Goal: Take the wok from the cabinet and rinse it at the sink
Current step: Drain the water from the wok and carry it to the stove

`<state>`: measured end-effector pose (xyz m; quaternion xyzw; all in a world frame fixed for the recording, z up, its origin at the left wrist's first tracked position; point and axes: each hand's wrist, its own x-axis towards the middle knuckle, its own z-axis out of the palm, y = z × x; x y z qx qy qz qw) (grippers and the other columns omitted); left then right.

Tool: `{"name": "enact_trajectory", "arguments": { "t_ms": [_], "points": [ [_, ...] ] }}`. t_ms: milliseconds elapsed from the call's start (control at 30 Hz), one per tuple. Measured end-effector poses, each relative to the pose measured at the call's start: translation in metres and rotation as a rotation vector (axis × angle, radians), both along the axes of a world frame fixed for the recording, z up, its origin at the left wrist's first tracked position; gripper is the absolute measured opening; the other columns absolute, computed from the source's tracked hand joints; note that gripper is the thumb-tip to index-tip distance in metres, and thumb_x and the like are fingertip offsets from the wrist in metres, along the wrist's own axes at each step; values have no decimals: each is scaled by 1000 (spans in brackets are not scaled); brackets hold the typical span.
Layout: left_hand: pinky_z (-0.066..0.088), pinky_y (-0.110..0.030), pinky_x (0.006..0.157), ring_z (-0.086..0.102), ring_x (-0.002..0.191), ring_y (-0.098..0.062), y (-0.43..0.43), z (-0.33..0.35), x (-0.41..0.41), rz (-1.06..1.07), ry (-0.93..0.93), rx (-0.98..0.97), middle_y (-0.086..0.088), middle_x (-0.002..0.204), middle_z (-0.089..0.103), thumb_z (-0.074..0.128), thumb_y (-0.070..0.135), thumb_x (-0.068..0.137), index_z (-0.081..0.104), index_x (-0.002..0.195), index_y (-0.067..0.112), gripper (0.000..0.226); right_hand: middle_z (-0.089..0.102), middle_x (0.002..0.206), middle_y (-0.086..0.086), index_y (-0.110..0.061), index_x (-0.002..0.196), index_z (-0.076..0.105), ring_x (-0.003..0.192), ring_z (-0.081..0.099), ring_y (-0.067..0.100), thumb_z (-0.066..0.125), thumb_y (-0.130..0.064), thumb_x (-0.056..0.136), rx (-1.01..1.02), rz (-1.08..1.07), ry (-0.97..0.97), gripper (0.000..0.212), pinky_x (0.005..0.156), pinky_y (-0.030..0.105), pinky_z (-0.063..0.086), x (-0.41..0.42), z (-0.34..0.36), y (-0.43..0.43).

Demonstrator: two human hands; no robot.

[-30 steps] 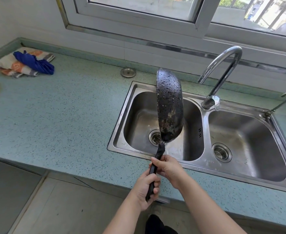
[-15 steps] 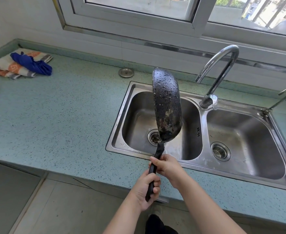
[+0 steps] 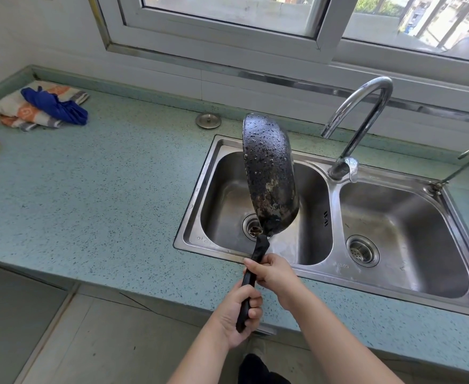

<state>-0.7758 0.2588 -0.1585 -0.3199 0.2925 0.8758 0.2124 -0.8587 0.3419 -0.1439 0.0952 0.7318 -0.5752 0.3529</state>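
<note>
Both of my hands grip the long black handle (image 3: pixel 251 278) of the dark, round, water-beaded wok (image 3: pixel 269 176). Head view: my left hand (image 3: pixel 236 317) is wrapped around the lower end of the handle, fingers curled fully closed over it; my right hand (image 3: pixel 273 275) is clenched around the handle just above, nearer the pan. I hold the wok tipped up on edge, almost vertical, its blackened underside facing me and covered with droplets, worn pale patches showing near the lower rim. It hangs over the left basin of the double stainless-steel sink (image 3: pixel 336 275), above the drain (image 3: pixel 251 225), touching neither. The curved chrome faucet (image 3: pixel 366 117) rises from the divider between the basins, its spout to the right of the wok. On the speckled pale-green countertop (image 3: pixel 103 189), a round metal sink stopper (image 3: pixel 208 121) lies behind the sink's left corner, and a folded orange-and-white cloth (image 3: pixel 17 112) with a blue cloth (image 3: pixel 58 106) on top sits far to the left, near the wall.
</note>
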Motion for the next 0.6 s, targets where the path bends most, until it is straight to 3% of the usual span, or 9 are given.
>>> {"name": "enact_trajectory", "arguments": {
  "t_ms": [300, 500, 600],
  "points": [
    [22, -13, 26, 36, 29, -4, 1, -3, 0, -7, -9, 13, 6, 44, 39, 42, 4, 87, 45, 72, 17, 20, 64, 113, 30, -4, 96, 55, 84, 59, 24, 71, -23, 79, 34, 4, 5, 31, 77, 34, 47, -1, -3, 2],
    [22, -14, 27, 36, 28, -4, 4, -6, -1, -7, -14, 52, 6, 41, 39, 42, 5, 86, 43, 69, 16, 21, 66, 110, 28, -7, 92, 53, 83, 61, 23, 71, -22, 80, 38, -10, 16, 27, 62, 23, 44, -1, -4, 3],
    [22, -14, 27, 36, 28, -4, 5, -7, -1, -9, -17, 46, 6, 40, 39, 42, 6, 86, 43, 68, 15, 20, 66, 109, 27, -6, 94, 53, 82, 61, 23, 72, -23, 79, 46, -7, 25, 30, 62, 23, 44, -1, -6, 4]
  ]
}}
